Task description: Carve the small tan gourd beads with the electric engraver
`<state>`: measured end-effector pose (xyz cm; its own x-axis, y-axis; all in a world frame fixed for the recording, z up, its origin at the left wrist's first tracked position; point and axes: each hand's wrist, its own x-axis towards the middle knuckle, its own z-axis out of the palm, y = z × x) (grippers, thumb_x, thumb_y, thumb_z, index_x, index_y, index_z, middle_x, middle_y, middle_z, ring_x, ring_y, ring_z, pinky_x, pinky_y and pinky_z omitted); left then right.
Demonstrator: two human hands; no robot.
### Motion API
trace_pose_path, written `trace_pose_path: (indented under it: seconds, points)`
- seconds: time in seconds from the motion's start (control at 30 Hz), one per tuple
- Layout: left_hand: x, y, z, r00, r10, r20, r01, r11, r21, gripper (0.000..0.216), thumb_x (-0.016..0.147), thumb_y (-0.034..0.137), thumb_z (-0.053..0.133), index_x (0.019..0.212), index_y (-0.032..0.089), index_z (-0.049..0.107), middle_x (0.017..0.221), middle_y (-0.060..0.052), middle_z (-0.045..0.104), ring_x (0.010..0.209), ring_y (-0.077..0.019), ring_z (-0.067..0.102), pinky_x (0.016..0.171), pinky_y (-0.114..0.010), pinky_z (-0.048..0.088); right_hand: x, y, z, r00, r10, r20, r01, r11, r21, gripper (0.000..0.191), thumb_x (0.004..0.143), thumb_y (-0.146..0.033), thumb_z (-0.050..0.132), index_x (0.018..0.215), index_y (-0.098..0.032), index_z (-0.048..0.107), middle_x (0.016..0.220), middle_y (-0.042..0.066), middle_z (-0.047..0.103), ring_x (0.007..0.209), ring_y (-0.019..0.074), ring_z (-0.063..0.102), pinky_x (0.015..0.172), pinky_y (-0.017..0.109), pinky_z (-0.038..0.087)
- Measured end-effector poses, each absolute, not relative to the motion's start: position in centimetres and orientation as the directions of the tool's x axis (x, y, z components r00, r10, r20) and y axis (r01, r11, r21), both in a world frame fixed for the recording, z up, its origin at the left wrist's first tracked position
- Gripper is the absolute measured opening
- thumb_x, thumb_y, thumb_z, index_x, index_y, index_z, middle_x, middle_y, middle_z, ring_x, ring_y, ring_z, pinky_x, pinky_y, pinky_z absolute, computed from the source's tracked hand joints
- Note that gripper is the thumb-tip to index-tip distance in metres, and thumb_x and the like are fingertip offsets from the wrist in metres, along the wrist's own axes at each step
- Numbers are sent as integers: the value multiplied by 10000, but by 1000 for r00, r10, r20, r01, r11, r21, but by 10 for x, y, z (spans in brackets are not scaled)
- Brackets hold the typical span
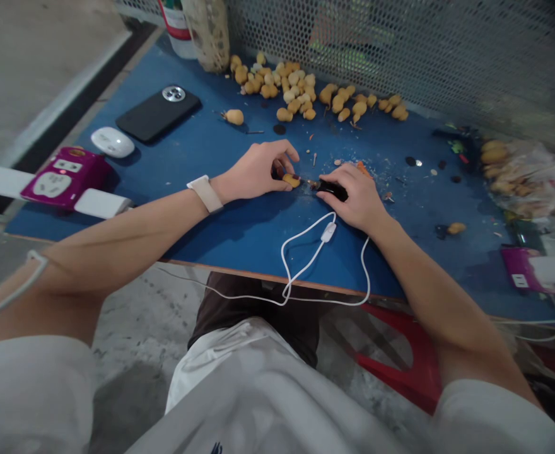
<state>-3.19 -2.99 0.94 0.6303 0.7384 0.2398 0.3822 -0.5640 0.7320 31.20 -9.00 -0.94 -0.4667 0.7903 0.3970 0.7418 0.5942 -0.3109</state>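
My left hand (258,170) rests on the blue table (239,227), fingers pinched round a small yellow-tan piece (291,180). My right hand (356,195) is closed on a black-handled tool (330,188) whose tip touches that piece. A white cable (306,252) with an inline switch runs from under my right hand over the table's front edge. A pale band (205,193) sits on my left wrist.
A heap of similar yellow-tan pieces (296,88) lies at the back by a mesh wall. A black phone (158,113), white case (112,142) and purple power strip (64,180) sit left. A plastic bag of pieces (518,173) is right. Red stool (400,366) below.
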Motion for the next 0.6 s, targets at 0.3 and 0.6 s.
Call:
trace_pose_path:
  seconds: [0.3, 0.6]
  points:
    - [-32, -30, 8, 610, 753, 248, 391, -558, 732, 529, 958, 401, 1041, 1422, 246, 839, 1289, -129, 964, 1163, -300, 914, 1057, -447, 763, 318, -90, -12, -441, 794, 418, 760, 578, -296, 348, 1166, -528, 813, 1416, -306, 909, 1363, 185, 916, 1391, 528, 867, 1290, 844, 702]
    - [-29, -31, 10, 614, 745, 262, 382, -570, 728, 508, 935, 313, 1030, 1399, 222, 844, 1292, -127, 968, 1152, -283, 910, 1036, -409, 742, 315, -89, -13, -455, 776, 437, 744, 601, -291, 386, 1185, -591, 784, 1396, -293, 910, 1340, 190, 928, 1354, 517, 881, 1308, 831, 701]
